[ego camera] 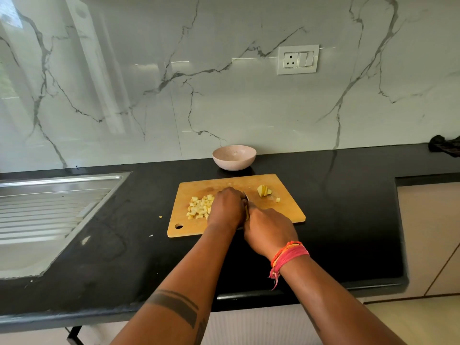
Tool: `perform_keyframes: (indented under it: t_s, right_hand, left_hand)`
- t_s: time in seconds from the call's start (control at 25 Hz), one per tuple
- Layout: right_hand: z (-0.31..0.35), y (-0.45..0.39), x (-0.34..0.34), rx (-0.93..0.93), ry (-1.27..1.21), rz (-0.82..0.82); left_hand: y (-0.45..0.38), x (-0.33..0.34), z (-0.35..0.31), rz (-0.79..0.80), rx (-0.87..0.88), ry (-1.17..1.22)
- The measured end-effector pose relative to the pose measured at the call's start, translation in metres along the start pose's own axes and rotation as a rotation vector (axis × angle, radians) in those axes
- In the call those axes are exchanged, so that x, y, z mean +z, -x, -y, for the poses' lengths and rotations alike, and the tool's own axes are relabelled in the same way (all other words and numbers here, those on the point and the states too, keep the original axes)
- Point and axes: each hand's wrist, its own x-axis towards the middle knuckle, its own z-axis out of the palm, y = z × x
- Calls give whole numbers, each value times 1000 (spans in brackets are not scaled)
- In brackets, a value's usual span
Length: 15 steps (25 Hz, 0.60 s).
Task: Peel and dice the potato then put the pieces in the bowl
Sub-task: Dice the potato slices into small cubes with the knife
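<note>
A wooden cutting board [286, 210] lies on the black counter. A pile of diced potato pieces [199, 207] sits on its left half. Several uncut potato slices [263, 190] rest near its far right, with one loose cube [278, 200] beside them. My left hand [227, 207] presses down on a piece of potato that is mostly hidden under it. My right hand [268, 230] is closed around a knife [246, 197]; only a short part of the blade shows between the hands. A pale pink bowl [234, 158] stands behind the board and looks empty.
A steel sink drainboard [57, 207] is set into the counter at the left. A small potato bit [160, 216] lies on the counter left of the board. A dark cloth [445, 145] sits at the far right by the marble wall. The counter's edge [402, 257] drops off right.
</note>
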Motion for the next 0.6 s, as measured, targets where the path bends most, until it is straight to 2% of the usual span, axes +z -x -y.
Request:
perform_keyframes:
  t_s: [0.36, 0.6]
  right_hand:
    - [1, 25, -5, 4, 5, -34]
    - [-1, 40, -9, 52, -57, -61]
  left_hand:
    - [4, -4, -2, -13, 3, -5]
    - [4, -6, 0, -58, -47, 89]
